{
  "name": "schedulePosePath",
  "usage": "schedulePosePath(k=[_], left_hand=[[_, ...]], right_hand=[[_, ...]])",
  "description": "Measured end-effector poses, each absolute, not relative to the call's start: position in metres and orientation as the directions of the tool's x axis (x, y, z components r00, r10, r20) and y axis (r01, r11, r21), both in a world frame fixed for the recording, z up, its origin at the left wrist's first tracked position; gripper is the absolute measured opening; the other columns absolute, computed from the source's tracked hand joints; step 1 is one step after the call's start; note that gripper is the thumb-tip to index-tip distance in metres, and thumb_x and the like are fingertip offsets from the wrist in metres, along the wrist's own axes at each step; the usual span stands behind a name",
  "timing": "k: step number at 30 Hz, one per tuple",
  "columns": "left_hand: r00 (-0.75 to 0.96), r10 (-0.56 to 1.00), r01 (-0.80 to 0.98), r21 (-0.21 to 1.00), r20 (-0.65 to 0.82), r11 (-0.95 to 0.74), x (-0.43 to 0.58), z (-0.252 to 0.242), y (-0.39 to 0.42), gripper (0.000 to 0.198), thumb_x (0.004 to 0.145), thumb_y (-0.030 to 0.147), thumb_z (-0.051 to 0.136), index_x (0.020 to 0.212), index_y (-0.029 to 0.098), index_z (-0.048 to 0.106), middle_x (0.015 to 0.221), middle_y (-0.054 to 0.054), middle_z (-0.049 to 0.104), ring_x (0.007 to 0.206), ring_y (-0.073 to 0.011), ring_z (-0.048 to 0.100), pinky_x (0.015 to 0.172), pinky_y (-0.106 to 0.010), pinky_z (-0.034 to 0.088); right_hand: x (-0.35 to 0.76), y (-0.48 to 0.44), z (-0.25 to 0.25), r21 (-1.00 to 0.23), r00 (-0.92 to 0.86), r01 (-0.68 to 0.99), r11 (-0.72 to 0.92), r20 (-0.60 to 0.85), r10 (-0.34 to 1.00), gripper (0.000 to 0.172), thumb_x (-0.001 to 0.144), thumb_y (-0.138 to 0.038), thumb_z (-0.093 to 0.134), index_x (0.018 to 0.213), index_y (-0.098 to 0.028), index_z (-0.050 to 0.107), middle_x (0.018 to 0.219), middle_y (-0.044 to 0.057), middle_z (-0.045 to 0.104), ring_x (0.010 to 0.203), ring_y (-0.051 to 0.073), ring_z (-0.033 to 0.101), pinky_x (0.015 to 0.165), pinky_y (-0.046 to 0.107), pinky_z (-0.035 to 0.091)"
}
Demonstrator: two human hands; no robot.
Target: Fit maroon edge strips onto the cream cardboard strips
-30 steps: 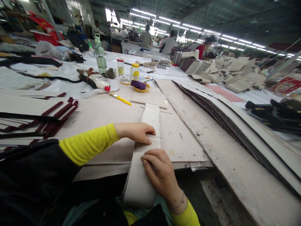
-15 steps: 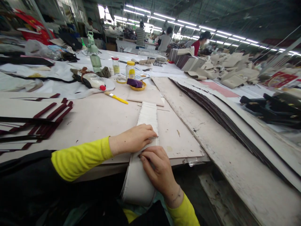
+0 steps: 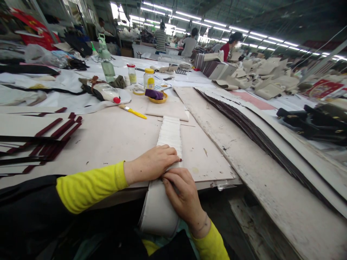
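Observation:
A stack of pale strips (image 3: 169,135) lies lengthwise in front of me, its far end fanned into close overlapping steps and its near end (image 3: 159,213) drooping over the table edge. Across the strips rests my left hand (image 3: 155,162), fingers together and curled down at the right side of the stack. Just nearer to me, my right hand (image 3: 184,195) is closed in a pinch at the strips, thumb against the fingers. The two hands almost touch, and the fingers partly hide the exact spot gripped.
A yellow-handled brush (image 3: 133,111) lies beyond my left arm. Further back are a yellow basket (image 3: 158,98) with purple cloth, a yellow-lidded jar (image 3: 149,80) and a green spray bottle (image 3: 107,63). Maroon-edged panels (image 3: 40,133) stand left; a long dark-edged stack (image 3: 252,133) lies right.
My left fingers have shifted slightly over the strips, closer to my right hand. My right hand keeps its pinch almost in place. The view has moved a little.

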State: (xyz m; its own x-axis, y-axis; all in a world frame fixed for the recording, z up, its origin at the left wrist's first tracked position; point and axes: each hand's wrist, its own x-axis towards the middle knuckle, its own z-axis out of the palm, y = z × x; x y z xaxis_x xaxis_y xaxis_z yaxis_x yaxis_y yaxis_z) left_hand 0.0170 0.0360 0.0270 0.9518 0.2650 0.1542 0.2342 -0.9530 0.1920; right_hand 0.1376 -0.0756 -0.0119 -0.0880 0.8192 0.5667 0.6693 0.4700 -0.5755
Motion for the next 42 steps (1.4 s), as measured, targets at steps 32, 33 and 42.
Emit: schedulePosePath(k=[32, 33, 42], left_hand=[[0.863, 0.486, 0.348, 0.538, 0.135, -0.768, -0.019, 0.031, 0.047, 0.022, 0.08, 0.026, 0.055, 0.099, 0.015, 0.056, 0.097, -0.006, 0.053, 0.096, -0.0173, 0.048, 0.085, -0.029, 0.038], [0.862, 0.488, 0.351, 0.535, 0.136, -0.768, -0.02, 0.031, 0.046, 0.022, 0.081, 0.026, 0.055, 0.099, 0.015, 0.056, 0.097, -0.006, 0.053, 0.096, -0.0172, 0.048, 0.085, -0.029, 0.038], [0.891, 0.393, 0.351, 0.203, 0.228, -0.914, -0.024, 0.018, 0.04, 0.029, 0.09, 0.031, 0.036, 0.1, 0.014, 0.057, 0.087, -0.008, 0.052, 0.083, -0.018, 0.047, 0.077, -0.031, 0.04]], right_hand=[[0.16, -0.04, 0.014, -0.364, -0.238, 0.872, 0.328, 0.271, 0.933, 0.03, 0.084, -0.024, 0.046, 0.114, -0.019, 0.051, 0.099, 0.009, 0.056, 0.095, 0.022, 0.049, 0.082, 0.041, 0.044], [0.16, -0.039, 0.015, -0.373, -0.251, 0.864, 0.338, 0.263, 0.932, 0.03, 0.084, -0.022, 0.046, 0.114, -0.02, 0.051, 0.1, 0.008, 0.056, 0.094, 0.022, 0.049, 0.082, 0.041, 0.044], [0.153, -0.042, 0.017, -0.224, -0.313, 0.897, 0.382, 0.288, 0.905, 0.026, 0.085, -0.017, 0.044, 0.108, -0.017, 0.054, 0.092, 0.007, 0.057, 0.089, 0.02, 0.05, 0.08, 0.037, 0.046]])
